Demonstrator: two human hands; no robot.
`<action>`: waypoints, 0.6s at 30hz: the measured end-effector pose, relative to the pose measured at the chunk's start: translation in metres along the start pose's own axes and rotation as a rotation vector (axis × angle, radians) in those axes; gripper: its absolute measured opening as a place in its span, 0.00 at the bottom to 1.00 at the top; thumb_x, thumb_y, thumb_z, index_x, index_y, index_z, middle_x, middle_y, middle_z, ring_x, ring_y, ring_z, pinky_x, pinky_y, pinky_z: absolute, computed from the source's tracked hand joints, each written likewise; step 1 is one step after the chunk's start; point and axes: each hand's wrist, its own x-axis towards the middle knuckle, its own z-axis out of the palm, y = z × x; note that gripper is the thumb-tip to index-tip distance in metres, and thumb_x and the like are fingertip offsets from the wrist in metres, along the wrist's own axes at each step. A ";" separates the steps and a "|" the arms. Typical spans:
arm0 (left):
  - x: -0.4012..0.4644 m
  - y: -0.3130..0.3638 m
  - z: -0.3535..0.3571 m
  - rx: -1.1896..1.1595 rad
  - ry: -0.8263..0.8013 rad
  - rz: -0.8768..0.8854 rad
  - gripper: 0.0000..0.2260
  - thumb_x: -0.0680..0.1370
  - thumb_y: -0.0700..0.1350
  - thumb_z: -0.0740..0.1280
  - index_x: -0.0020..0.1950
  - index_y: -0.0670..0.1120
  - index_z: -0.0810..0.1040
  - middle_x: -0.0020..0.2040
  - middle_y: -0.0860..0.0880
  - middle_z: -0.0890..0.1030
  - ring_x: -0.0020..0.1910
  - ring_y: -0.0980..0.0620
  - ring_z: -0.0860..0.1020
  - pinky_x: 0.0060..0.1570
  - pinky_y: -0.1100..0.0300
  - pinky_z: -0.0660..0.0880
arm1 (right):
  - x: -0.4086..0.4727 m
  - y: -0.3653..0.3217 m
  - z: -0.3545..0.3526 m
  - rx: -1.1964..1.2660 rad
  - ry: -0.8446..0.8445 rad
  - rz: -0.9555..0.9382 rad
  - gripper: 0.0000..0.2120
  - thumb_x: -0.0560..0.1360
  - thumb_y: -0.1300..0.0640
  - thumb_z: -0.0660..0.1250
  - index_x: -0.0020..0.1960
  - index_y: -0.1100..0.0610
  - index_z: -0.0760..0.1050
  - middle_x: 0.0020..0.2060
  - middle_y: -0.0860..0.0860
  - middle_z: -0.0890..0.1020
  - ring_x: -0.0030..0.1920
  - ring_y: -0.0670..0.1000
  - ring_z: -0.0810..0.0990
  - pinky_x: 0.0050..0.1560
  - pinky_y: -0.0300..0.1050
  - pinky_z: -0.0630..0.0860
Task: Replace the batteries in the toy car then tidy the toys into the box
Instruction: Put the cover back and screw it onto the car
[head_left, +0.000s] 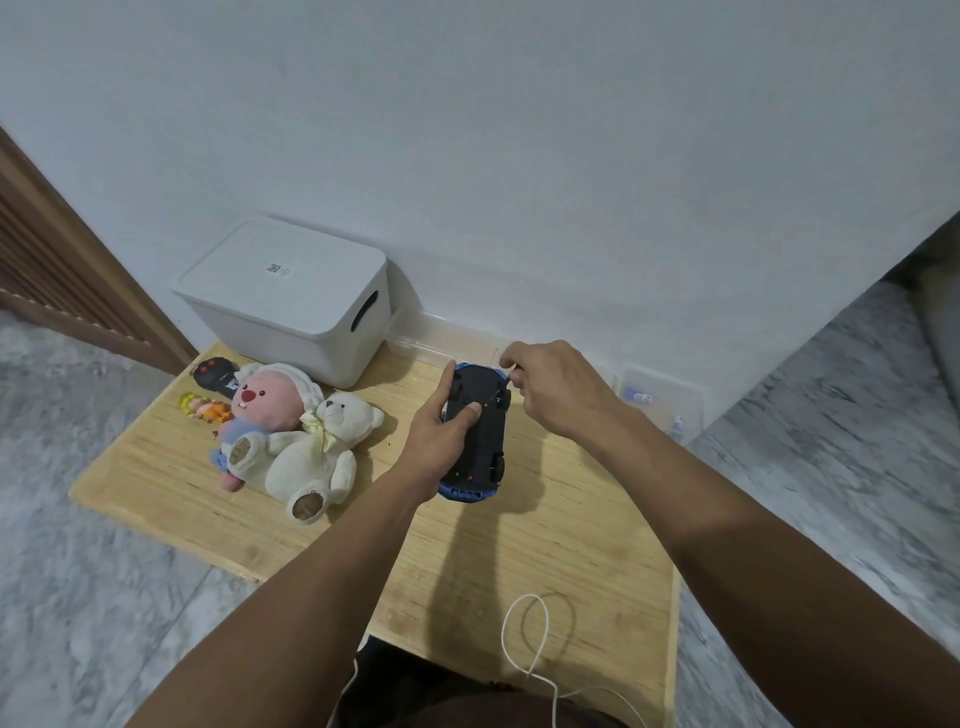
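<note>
A blue toy car (480, 431) is held upside down above the middle of the wooden tabletop (545, 571), its black underside facing up and its length running from 6 o'clock to 12 o'clock. The left hand (441, 431) wraps the car from its 9 o'clock side: the fingers curl along the far edge and the thumb presses flat on the black underside, so this grip is closed around the car. The right hand (556, 389) hovers at the car's 1 o'clock corner, fingers bent and pinching a thin dark tool, apparently a small screwdriver (503, 387), whose tip meets the underside near the front wheel.

At 10 o'clock from the car, a white lidded storage box (291, 296) stands against the wall. In front of it, at 9 o'clock from the car, lie a white teddy bear (317, 457) and a pink plush beaver (260, 415), touching each other; behind them are a black remote control (215, 376) and a small orange and yellow toy (205, 408). At 3 o'clock, by the wall, sits a clear plastic container (660, 400) with small items inside, too blurred to name. A white cable (524, 644) loops over the tabletop's near edge at 6 o'clock
</note>
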 end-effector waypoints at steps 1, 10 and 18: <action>0.000 -0.001 0.000 0.004 0.003 0.002 0.28 0.80 0.44 0.64 0.75 0.65 0.60 0.58 0.57 0.77 0.48 0.55 0.81 0.40 0.60 0.80 | -0.001 -0.001 -0.001 0.007 0.009 0.008 0.05 0.78 0.62 0.61 0.53 0.58 0.74 0.40 0.54 0.77 0.44 0.58 0.77 0.40 0.49 0.71; 0.000 -0.003 0.001 0.020 -0.003 0.002 0.28 0.80 0.43 0.64 0.75 0.65 0.60 0.57 0.57 0.78 0.50 0.52 0.80 0.44 0.57 0.80 | -0.001 -0.009 0.001 -0.292 0.015 0.084 0.20 0.82 0.45 0.51 0.43 0.55 0.73 0.32 0.51 0.71 0.37 0.56 0.71 0.37 0.46 0.65; 0.001 -0.010 -0.001 0.043 0.006 -0.004 0.28 0.80 0.43 0.64 0.75 0.64 0.60 0.58 0.57 0.77 0.52 0.53 0.80 0.51 0.55 0.79 | -0.004 -0.004 0.004 -0.094 -0.083 0.014 0.10 0.78 0.61 0.60 0.37 0.58 0.69 0.35 0.53 0.73 0.39 0.57 0.71 0.37 0.46 0.63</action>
